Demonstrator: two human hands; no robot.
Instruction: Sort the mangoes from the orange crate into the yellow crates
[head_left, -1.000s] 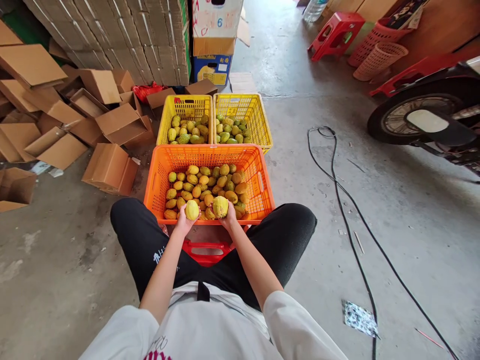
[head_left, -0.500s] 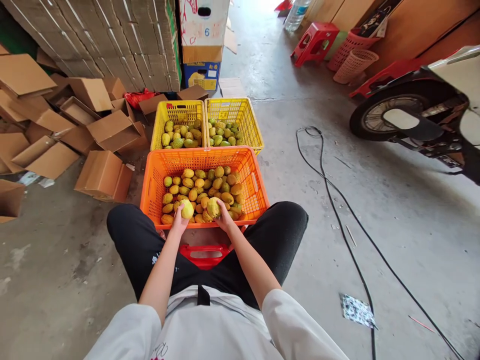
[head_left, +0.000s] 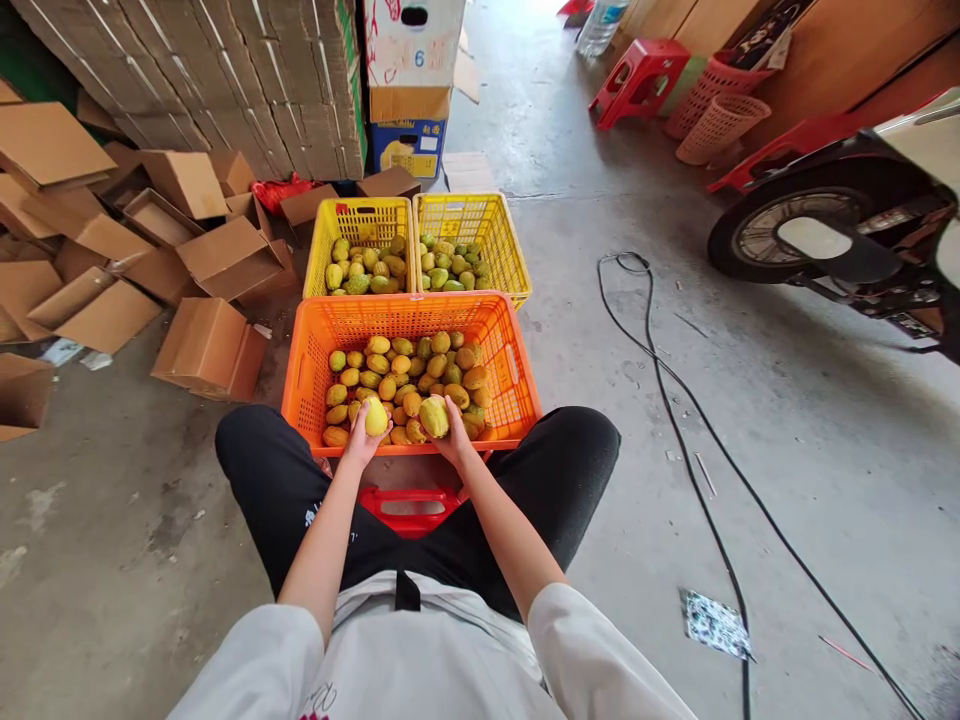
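My left hand [head_left: 366, 437] holds a smooth yellow oval fruit [head_left: 376, 416] above the near side of an orange plastic crate [head_left: 302, 372]. A larger, ridged yellow-green fruit [head_left: 433, 416] sits in my right hand [head_left: 454, 438], with the fingers curled round its right side. The two pieces are apart, a small gap between them. Under and beyond my hands the crate holds many yellow, orange and greenish oval fruits [head_left: 401, 364]; whether they are papayas or small melons I cannot make out.
Two yellow crates [head_left: 311, 248] with greener fruit touch the orange crate's far side. A red stool [head_left: 409, 525] shows between my knees. Loose cardboard boxes [head_left: 211, 345] lie left. Right are a black cable [head_left: 699, 416], a motorbike wheel [head_left: 787, 225] and another red stool [head_left: 641, 80].
The fruit in my right hand has turned and come slightly nearer me and to the right. My left hand keeps its fruit, turned a little. The view has shifted slightly.
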